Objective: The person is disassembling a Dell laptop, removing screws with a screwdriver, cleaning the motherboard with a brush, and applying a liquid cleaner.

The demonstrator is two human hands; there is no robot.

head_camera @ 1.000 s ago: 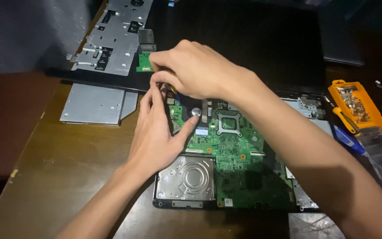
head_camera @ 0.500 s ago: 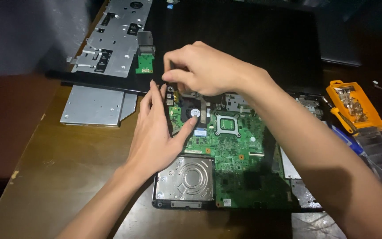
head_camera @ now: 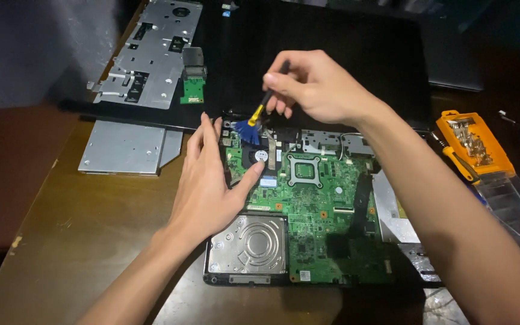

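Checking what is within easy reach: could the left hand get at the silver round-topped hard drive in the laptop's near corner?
Probably yes: the left hand rests just above the silver hard drive, whose top lies uncovered.

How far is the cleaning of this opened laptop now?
Done: the silver metal cover plate is off, exposing the green circuit board. In hand: the right hand sweeps a small blue-bristled brush at the black fan; the left hand steadies the board. Left: reassembly.

Home repair desk: opened laptop (head_camera: 308,198), screwdriver-bit case (head_camera: 473,144).
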